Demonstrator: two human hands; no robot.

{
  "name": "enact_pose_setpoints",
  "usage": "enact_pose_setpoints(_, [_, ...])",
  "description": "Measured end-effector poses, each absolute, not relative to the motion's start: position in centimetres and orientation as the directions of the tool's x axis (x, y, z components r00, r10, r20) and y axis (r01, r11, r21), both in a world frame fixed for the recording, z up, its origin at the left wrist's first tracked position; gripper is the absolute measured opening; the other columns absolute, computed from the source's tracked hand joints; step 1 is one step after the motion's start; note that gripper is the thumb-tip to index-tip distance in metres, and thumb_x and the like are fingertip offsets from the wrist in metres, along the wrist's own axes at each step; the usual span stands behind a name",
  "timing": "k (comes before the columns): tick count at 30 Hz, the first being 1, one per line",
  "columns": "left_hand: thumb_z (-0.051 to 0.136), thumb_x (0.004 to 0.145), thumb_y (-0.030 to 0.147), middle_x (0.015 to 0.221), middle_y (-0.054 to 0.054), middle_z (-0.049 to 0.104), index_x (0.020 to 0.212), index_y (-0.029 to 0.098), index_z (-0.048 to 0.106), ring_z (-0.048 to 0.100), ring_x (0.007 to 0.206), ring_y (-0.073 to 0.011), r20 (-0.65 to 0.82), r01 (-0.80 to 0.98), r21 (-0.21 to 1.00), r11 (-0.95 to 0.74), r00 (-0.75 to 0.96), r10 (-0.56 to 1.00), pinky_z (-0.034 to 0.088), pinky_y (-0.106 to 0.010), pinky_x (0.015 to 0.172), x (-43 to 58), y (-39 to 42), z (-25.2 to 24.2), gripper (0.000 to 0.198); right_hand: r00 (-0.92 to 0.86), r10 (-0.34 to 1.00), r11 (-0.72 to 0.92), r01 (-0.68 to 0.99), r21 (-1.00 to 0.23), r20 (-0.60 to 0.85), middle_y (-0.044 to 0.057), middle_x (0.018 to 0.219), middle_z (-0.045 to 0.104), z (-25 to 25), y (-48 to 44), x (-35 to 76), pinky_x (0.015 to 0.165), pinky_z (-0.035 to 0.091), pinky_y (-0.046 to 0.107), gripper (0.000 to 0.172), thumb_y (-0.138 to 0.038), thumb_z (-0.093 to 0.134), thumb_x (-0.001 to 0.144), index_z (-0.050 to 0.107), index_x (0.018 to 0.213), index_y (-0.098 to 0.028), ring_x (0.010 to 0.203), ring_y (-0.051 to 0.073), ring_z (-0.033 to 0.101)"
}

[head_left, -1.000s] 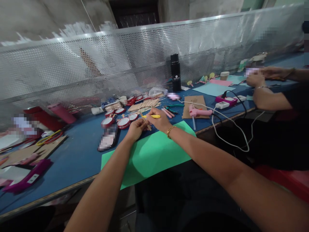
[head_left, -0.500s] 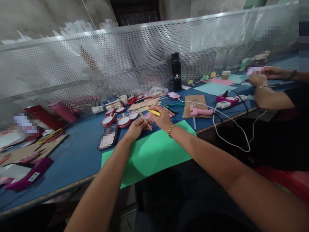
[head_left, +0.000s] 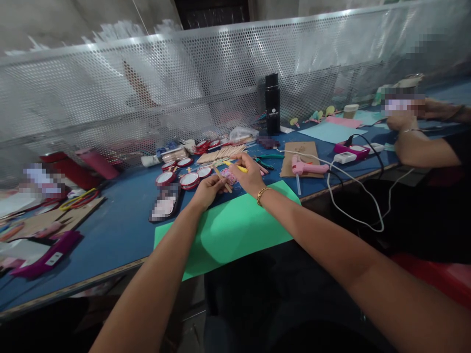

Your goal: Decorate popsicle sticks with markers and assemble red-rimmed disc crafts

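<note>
My left hand (head_left: 206, 193) is closed on a flat wooden craft stick (head_left: 217, 172), which slants up out of the fingers. Close to its right, my right hand (head_left: 253, 179) grips a slim yellow pen-like tool (head_left: 241, 168); its tip points left, toward the stick, and I cannot tell whether they touch. Behind and between the hands lies a heap of small pink and purple bits (head_left: 228, 175). Under my forearms a green sheet (head_left: 235, 235) overhangs the table's front edge. Several small red-rimmed drums (head_left: 189, 181) stand to the left of my left hand.
Loose craft sticks (head_left: 221, 155) lie behind the hands. Green-handled pliers (head_left: 270, 157) and a pink glue gun (head_left: 309, 167) on cardboard are to the right, with white cables trailing. A phone (head_left: 164, 203) lies left. A black bottle (head_left: 273, 105) stands behind; a co-worker's hands (head_left: 403, 117) are far right.
The whole view has shifted slightly. My hands keep the craft stick and the yellow tool, with the tool's tip still near the stick; little else differs.
</note>
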State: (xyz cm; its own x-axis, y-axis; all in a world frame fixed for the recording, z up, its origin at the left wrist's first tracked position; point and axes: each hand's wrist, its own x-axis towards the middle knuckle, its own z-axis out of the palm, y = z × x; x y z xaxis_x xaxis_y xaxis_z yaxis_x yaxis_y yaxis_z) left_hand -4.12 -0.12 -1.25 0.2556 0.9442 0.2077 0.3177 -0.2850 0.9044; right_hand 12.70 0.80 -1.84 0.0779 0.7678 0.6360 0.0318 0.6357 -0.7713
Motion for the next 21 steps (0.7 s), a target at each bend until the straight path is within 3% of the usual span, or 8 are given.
enact_pose_setpoints(7, [0.075, 0.064, 0.073, 0.061, -0.002, 0.070, 0.069, 0.018, 0.066, 0.058, 0.056, -0.0149, 0.224, 0.345, 0.892, -0.292, 0.225, 0.948, 0.043, -0.027, 0.055, -3.9, -0.4, -0.7, 0.057, 0.069, 0.716, 0.691, 0.077, -0.719, 0.695, 0.002, 0.097, 0.074, -1.6, 0.9, 12.7, 0.095, 0.052, 0.035, 0.010, -0.018, 0.063, 0.081, 0.068, 0.089, -0.023, 0.098, 0.020, 0.066])
enact_pose_setpoints(10, [0.076, 0.062, 0.073, 0.060, -0.001, 0.069, 0.069, 0.018, 0.066, 0.057, 0.054, -0.0147, 0.219, 0.345, 0.894, -0.287, 0.224, 0.950, 0.042, -0.027, 0.055, -3.8, -0.5, -0.5, 0.057, 0.059, 0.710, 0.697, 0.083, -0.712, 0.702, 0.003, 0.097, 0.074, -1.7, 1.0, 12.5, 0.095, 0.052, 0.034, 0.010, -0.017, 0.063, 0.081, 0.069, 0.087, -0.022, 0.098, 0.020, 0.067])
enact_pose_setpoints(16, [0.082, 0.062, 0.065, 0.062, -0.002, 0.069, 0.068, 0.017, 0.067, 0.057, 0.056, -0.0148, 0.190, 0.310, 0.919, -0.246, 0.199, 0.961, 0.041, -0.027, 0.055, -3.7, -0.6, -0.4, 0.051, 0.011, 0.725, 0.685, 0.095, -0.723, 0.689, 0.002, 0.090, 0.074, -1.9, 0.9, 12.3, 0.080, 0.056, 0.029, 0.011, -0.027, 0.060, 0.090, 0.068, 0.089, -0.021, 0.085, 0.018, 0.069])
enact_pose_setpoints(21, [0.087, 0.058, 0.060, 0.066, -0.002, 0.072, 0.074, 0.017, 0.071, 0.061, 0.063, -0.0163, 0.150, 0.212, 0.961, -0.178, 0.145, 0.978, 0.044, -0.026, 0.059, -3.7, -1.1, 0.1, 0.049, 0.006, 0.737, 0.663, 0.188, -0.725, 0.676, 0.002, 0.099, 0.073, -1.6, 0.5, 12.3, 0.087, 0.053, 0.028, 0.016, -0.025, 0.050, 0.095, 0.066, 0.095, -0.022, 0.095, 0.017, 0.068])
